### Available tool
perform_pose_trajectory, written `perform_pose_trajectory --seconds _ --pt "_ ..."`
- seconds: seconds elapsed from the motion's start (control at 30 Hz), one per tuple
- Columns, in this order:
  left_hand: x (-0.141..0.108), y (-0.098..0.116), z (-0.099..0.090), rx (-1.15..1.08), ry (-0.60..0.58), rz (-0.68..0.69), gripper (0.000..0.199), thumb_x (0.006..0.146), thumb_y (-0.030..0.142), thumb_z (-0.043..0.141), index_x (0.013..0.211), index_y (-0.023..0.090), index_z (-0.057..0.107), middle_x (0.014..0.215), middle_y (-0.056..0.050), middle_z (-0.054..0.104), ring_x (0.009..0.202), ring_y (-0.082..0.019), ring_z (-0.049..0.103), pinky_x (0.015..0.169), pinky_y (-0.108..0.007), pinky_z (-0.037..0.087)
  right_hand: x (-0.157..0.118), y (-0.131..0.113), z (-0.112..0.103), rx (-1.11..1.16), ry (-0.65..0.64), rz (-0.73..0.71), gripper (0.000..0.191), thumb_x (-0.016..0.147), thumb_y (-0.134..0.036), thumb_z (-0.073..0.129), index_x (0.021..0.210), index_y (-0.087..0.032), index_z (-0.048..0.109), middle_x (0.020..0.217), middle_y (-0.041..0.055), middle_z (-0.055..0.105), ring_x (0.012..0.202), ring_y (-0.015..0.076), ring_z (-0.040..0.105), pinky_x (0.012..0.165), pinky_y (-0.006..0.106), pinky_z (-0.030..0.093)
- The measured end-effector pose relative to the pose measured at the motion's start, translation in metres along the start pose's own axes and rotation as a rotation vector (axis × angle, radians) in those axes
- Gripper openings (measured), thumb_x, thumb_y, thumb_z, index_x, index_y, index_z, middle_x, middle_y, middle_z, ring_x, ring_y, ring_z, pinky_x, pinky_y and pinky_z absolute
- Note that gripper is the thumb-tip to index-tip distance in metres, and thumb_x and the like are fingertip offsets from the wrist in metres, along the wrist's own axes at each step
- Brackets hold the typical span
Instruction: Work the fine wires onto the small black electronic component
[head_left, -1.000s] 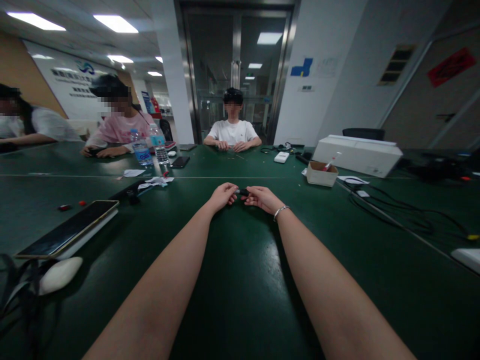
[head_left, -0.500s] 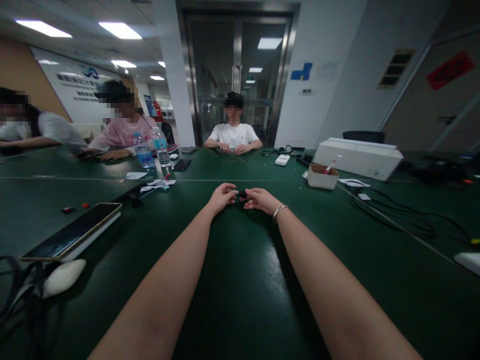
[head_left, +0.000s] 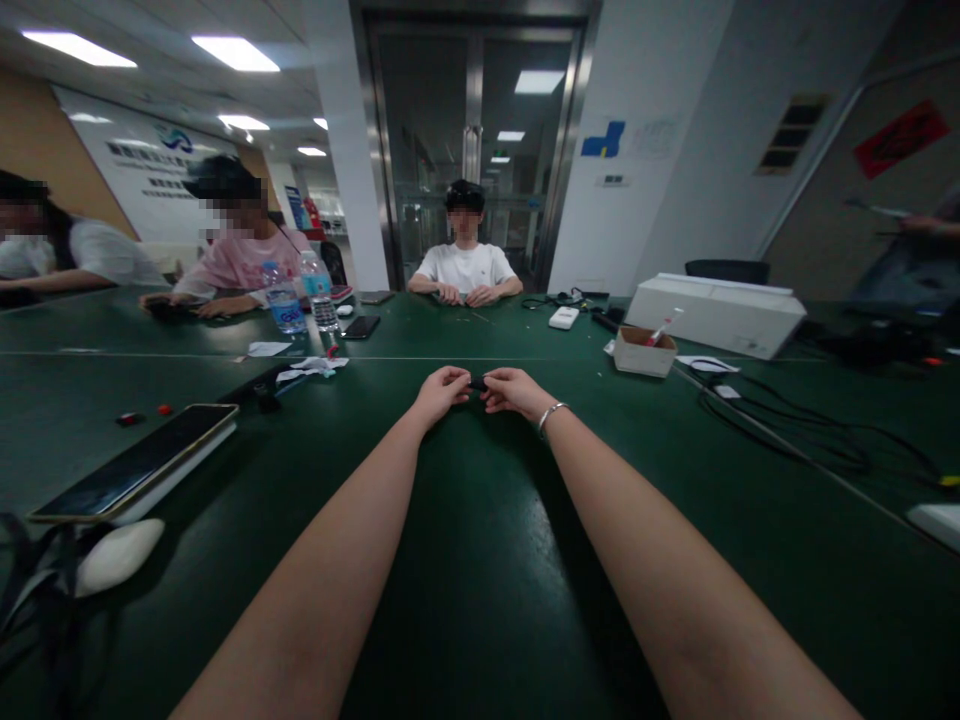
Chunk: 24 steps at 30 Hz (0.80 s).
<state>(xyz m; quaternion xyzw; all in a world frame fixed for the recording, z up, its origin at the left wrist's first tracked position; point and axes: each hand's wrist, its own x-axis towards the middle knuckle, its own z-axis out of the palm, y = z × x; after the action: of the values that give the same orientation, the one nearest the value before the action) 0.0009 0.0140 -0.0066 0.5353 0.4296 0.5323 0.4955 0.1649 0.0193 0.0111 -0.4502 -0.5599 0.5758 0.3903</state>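
Both of my arms stretch forward over the green table [head_left: 480,560]. A small black object [head_left: 478,384] is pinched between my two hands; its kind is too small to make out. My left hand [head_left: 441,396] closes its thumb and fingers on the left end. At the right end, my right hand [head_left: 517,391] grips with thumb and forefinger, its other fingers curled beneath. A silver bracelet [head_left: 550,416] circles my right wrist. The fingertips hide much of the object.
A phone on a white box [head_left: 139,465] lies left, near a white rounded item [head_left: 120,556]. Crumpled paper [head_left: 311,369] and water bottles [head_left: 319,290] are farther back. On the right are a small open box [head_left: 643,354] and black cables [head_left: 787,430]. Several people sit around the table.
My right hand has shifted slightly left, and less of the black object shows between my fingers. A person has come into view at the far right.
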Motion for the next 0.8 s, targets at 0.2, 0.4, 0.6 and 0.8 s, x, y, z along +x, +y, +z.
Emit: perform_pose_trajectory --seconds 0.2,0.4,0.6,0.8 --pt "0.001 -0.002 0.004 0.125 0.012 -0.014 0.015 0.084 0.027 0.059 0.092 0.014 0.057 0.066 0.000 0.057 0.054 -0.007 0.056 0.052 -0.019 0.047 0.003 0.012 0.002 -0.056 0.099 -0.192 0.009 0.081 -0.011 0.065 0.089 -0.012 0.060 0.057 0.0006 0.064 0.041 0.0069 0.053 0.034 0.014 0.041" --pt "0.000 -0.001 0.005 0.136 -0.009 -0.021 0.010 0.086 0.021 0.055 0.091 0.013 0.056 0.068 -0.001 0.058 0.054 -0.007 0.056 0.053 -0.019 0.047 -0.001 0.011 -0.006 -0.085 0.149 -0.208 0.010 0.077 -0.007 0.065 0.084 -0.012 0.061 0.053 -0.0019 0.061 0.040 0.0065 0.053 0.036 0.014 0.041" --pt "-0.002 0.002 0.005 0.136 -0.028 0.010 0.017 0.079 0.011 0.062 0.095 0.013 0.057 0.069 0.000 0.058 0.060 -0.008 0.058 0.055 -0.018 0.047 -0.003 0.013 -0.009 -0.045 0.145 -0.196 0.010 0.078 -0.004 0.061 0.085 -0.012 0.061 0.053 -0.0016 0.062 0.040 0.0067 0.054 0.040 0.015 0.045" --pt "-0.001 0.002 0.005 0.111 -0.016 -0.028 0.011 0.083 0.018 0.060 0.092 0.012 0.056 0.066 -0.001 0.060 0.055 -0.007 0.056 0.051 -0.017 0.045 -0.001 0.017 -0.012 0.002 0.140 -0.215 0.010 0.077 -0.005 0.064 0.084 -0.012 0.061 0.053 -0.0014 0.062 0.040 0.0068 0.055 0.040 0.015 0.047"
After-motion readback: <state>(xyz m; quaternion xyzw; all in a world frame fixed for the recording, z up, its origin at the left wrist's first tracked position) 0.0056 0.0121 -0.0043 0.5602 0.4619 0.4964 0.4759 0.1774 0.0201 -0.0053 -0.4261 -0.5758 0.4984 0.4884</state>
